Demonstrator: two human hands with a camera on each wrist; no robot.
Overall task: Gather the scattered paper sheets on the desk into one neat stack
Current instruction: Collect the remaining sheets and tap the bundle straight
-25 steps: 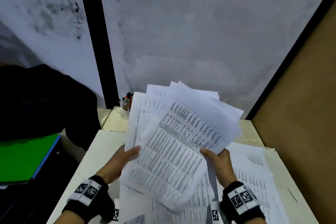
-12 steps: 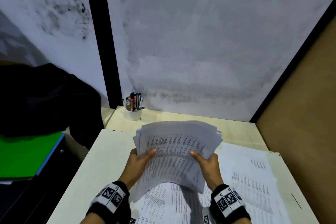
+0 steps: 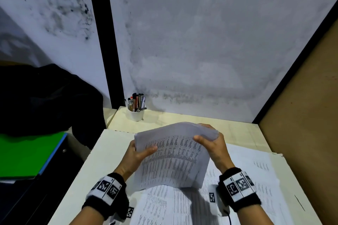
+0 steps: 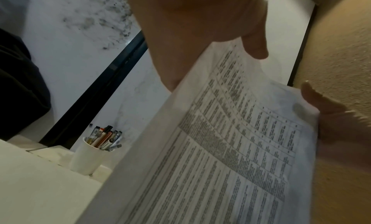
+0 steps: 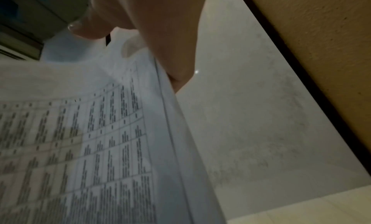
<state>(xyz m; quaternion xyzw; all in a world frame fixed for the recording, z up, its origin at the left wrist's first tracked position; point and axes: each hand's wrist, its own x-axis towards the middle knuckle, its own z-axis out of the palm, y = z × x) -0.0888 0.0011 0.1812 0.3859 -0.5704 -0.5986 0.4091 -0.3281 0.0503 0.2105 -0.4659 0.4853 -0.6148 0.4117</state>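
We hold the stack [image 3: 173, 153] over the desk [image 3: 87, 166], left hand [image 3: 136, 153] at nine o'clock, right hand [image 3: 213, 144] at two; loose sheets [image 3: 256, 179] lie beneath, pen cup [image 3: 135, 113] at eleven.

2 hands: 1 left hand [image 3: 136, 157], 1 right hand [image 3: 214, 144], each with 1 marked band, so 2 wristbands [image 3: 108, 190]. 1 bundle of printed sheets [image 3: 173, 159], gripped by both; packed too tightly to count its sheets. More loose sheets [image 3: 256, 179] flat along the near and right edges of the desk [image 3: 87, 179], overlapping, at least 2, exact number unclear. 1 white cup [image 3: 135, 115] at the far left corner, holding roughly 6 pens [image 3: 137, 101], too crowded to count surely. 1 green folder [image 3: 23, 155] and 1 black cloth [image 3: 45, 97] beyond the left edge.
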